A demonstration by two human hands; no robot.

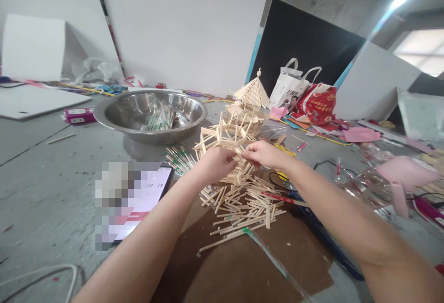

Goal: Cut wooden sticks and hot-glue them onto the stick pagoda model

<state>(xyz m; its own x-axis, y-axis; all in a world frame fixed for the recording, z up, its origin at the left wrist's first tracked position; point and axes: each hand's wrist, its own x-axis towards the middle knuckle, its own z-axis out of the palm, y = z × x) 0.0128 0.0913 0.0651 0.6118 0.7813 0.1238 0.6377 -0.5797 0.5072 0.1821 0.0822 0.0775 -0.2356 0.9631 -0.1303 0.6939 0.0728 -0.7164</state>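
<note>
A frame built of pale wooden sticks [227, 141] stands in the middle, its top a ring of crossed and upright pieces. Over its near side my left hand [218, 162] is closed with the fingertips curled inward; what they pinch is hidden. My right hand [262, 154] comes from the right, thumb and forefinger pinched together at the frame, on something too small to make out. Behind the frame rises a stick tower with a pointed roof [252, 91]. Many loose, cut sticks [248, 206] lie heaped below both hands on a brown board [215, 273].
A wide steel basin [121, 129] holding wrapped chopsticks [161, 117] stands behind on the left. A tablet with a timer [147, 201] lies beside my left forearm. At the back right are a red bag [317, 104] and paper scraps. A green-tipped clear wrapper [267, 250] crosses the board.
</note>
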